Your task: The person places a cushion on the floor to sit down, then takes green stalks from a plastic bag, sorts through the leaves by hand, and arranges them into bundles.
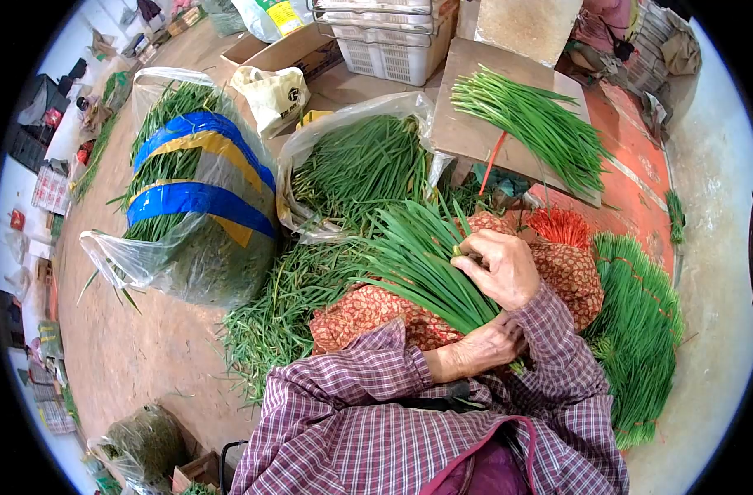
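A bunch of green garlic chives (417, 256) lies across my lap, its leaves fanning toward the upper left. My left hand (485, 346) is closed around the lower end of the bunch. Above it, my right hand (502, 268) pinches at the right edge of the leaves, with a small yellowish bit of chive at the fingertips. A red patterned cloth (368, 318) covers my knees under the bunch. Loose chive leaves (298, 297) are heaped at my left. Red ties (560, 227) lie on the cloth beyond my right hand.
An open plastic bag of chives (368, 161) stands ahead, beside a taped bag of greens (203, 198). One chive bunch (533, 124) rests on a board (467, 70) ahead right. Tied bunches (636, 338) are stacked at my right by the wall. White crates (384, 49) stand farther off.
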{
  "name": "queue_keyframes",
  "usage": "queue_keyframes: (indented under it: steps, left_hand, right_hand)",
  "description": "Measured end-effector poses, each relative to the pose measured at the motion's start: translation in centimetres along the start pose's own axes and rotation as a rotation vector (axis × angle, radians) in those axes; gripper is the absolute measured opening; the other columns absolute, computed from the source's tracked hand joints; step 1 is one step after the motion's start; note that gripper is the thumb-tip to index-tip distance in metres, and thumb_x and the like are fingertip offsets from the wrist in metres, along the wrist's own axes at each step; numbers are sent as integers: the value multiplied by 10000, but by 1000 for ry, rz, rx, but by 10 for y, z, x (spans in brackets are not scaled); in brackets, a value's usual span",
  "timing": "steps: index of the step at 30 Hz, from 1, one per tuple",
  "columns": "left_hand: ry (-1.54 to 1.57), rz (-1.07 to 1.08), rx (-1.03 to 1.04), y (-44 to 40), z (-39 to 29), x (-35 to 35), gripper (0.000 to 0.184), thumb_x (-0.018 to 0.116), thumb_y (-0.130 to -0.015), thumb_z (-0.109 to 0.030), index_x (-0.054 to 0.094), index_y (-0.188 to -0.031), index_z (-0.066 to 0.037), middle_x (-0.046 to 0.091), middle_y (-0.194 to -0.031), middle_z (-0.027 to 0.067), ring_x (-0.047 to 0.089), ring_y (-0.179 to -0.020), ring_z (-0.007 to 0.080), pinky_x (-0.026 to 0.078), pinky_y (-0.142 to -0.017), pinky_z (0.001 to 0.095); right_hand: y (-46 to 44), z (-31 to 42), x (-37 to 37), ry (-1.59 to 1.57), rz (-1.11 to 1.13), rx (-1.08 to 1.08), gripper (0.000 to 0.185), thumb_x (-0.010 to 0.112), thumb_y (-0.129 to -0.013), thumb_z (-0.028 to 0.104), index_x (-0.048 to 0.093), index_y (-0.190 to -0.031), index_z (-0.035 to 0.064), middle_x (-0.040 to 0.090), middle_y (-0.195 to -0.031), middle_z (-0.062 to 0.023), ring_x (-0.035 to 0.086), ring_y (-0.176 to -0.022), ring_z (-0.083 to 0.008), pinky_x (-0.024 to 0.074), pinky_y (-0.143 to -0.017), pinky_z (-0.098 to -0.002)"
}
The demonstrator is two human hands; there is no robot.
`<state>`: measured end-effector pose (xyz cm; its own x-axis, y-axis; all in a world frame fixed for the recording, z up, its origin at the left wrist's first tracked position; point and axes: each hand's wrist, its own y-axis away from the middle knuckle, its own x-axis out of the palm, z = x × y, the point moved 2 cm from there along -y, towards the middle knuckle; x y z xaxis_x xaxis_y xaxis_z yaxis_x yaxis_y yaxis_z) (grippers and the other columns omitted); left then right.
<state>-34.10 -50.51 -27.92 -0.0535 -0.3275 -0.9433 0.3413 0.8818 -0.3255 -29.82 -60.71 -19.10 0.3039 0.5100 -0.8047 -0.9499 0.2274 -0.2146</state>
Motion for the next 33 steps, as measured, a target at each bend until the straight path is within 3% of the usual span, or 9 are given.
queue_keyframes:
  steps: [5, 11, 14, 15, 18, 23, 28, 30, 33]
  left_hand:
    - [18, -71, 8, -1, 6, -12, 383, 529, -749, -238, 608, -1070, -45, 625, -1036, 129, 573, -986, 254, 398, -969, 414]
    - [30, -6, 16, 0, 0, -7, 353, 545, -739, -257, 606, -1020, -53, 630, -1004, 115, 569, -962, 234, 410, -856, 352]
    - [19, -1, 13, 0, 0, -4, 337, 547, -744, -270, 613, -1001, -62, 631, -997, 107, 566, -960, 226, 404, -813, 331]
    - [16, 21, 15, 0, 1, -2, 331, 545, -750, -275, 616, -996, -65, 631, -998, 104, 565, -963, 223, 400, -801, 327]
    - [21, 25, 0, 0, -1, 0, 335, 540, -763, -268, 620, -1014, -61, 636, -1008, 103, 573, -963, 223, 411, -854, 354]
    - [-88, -68, 29, 0, 2, -2, 334, 548, -768, -272, 638, -1013, -64, 643, -894, 77, 572, -910, 227, 398, -882, 372]
    - [-81, -103, 29, -1, 4, -8, 335, 545, -766, -266, 639, -1015, -63, 651, -917, 90, 575, -940, 237, 398, -893, 380]
    - [-102, 111, 69, -1, 1, -9, 380, 534, -766, -264, 620, -1070, -54, 644, -997, 89, 588, -948, 217, 398, -957, 406]
    - [6, 34, 5, -1, -1, -3, 387, 536, -763, -262, 621, -1082, -59, 637, -1008, 82, 578, -964, 204, 400, -951, 401]
  right_hand:
    - [0, 0, -2, -167, -90, 20, 124, 684, -762, 97, 634, -801, -10, 609, -763, -114, 612, -667, -232, 483, -618, -339]
    - [-31, 5, -22, -131, -436, -45, 105, 666, -794, 86, 634, -835, -6, 612, -755, -114, 624, -678, -263, 492, -604, -336]
    - [-38, 14, -19, -288, -186, -117, 135, 654, -814, 137, 659, -887, 24, 623, -783, -100, 629, -704, -250, 498, -636, -341]
    - [-37, 19, -23, -173, 14, -106, 201, 654, -820, 222, 672, -957, 75, 626, -834, -85, 633, -753, -240, 500, -670, -347]
    - [-30, 21, -15, 34, 157, -115, 289, 714, -750, 289, 661, -951, 87, 567, -816, -77, 610, -771, -234, 486, -664, -358]
    - [-19, 13, -5, 181, 120, -91, 198, 689, -749, 304, 637, -788, 117, 543, -755, -38, 591, -741, -234, 472, -617, -379]
    - [-21, 8, -2, 162, -84, -137, 142, 682, -767, 228, 627, -781, 98, 539, -742, -46, 592, -713, -237, 480, -596, -361]
    - [-31, 12, -9, 178, -291, -190, 97, 682, -777, 159, 625, -810, 88, 550, -733, -40, 598, -680, -227, 502, -577, -342]
    - [-39, 26, -17, 57, -298, -147, 121, 681, -790, 158, 622, -856, 75, 609, -770, -46, 627, -680, -205, 522, -589, -324]
